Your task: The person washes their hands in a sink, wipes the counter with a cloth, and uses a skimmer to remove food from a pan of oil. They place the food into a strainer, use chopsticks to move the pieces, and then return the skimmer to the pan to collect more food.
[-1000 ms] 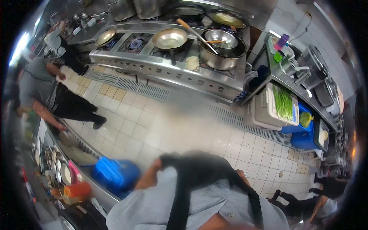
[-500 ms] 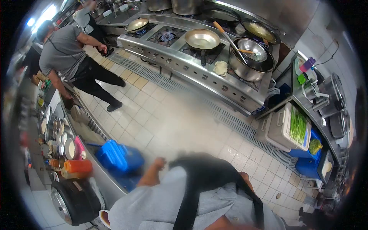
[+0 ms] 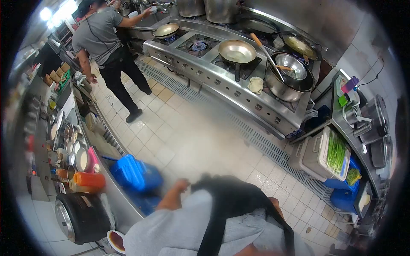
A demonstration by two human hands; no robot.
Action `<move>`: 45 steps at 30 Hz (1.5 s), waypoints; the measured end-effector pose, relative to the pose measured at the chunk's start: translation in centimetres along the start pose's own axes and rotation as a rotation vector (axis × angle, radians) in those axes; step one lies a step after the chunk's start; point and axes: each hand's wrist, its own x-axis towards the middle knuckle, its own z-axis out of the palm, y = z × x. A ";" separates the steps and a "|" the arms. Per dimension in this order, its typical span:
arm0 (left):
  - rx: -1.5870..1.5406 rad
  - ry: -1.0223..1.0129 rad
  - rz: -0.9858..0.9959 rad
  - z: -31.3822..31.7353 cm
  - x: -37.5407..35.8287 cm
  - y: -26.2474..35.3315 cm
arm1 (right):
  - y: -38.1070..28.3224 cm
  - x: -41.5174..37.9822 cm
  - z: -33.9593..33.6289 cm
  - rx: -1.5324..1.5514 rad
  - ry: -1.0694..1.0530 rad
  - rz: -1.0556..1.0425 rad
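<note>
My left hand [image 3: 181, 186] hangs in front of my apron [image 3: 230, 192], above the floor; its fingers look loosely bent and apart, with nothing seen in them. Close by on its left stands a blue plastic bin [image 3: 134, 173]. Only a sliver of my right hand [image 3: 275, 205] shows beside the apron's right edge, its fingers hidden. Both hands are apart from the stove [image 3: 222, 83]. There a pan [image 3: 237, 52] rests on a burner, near a crumpled cloth [image 3: 255, 85] and a large pot [image 3: 284, 87] with a metal bowl [image 3: 291, 66] in it.
Left, a counter holds several sauce containers [image 3: 82, 160], an orange tub [image 3: 89, 181] and a black round cooker [image 3: 81, 218]. A co-worker [image 3: 102, 38] stands in the aisle, arm reaching toward the stove's far end. Right: a crate of green stalks [image 3: 337, 153] and a floor drain [image 3: 260, 132].
The co-worker has turned toward the far end of the stove and stretched out an arm with a white item. My view has shifted slightly; my left hand stays near the apron.
</note>
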 end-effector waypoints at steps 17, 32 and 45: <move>0.082 -0.148 0.122 -0.1 1.9 -0.9 | -3.8 -2.8 -3.1 0.468 -0.194 0.150; 0.843 -0.136 0.559 -2.5 3.3 -0.8 | -2.5 -3.2 1.7 0.781 -0.116 0.413; 1.039 -0.196 0.625 -2.7 6.1 -1.5 | -2.9 -5.1 3.3 0.813 -0.085 0.400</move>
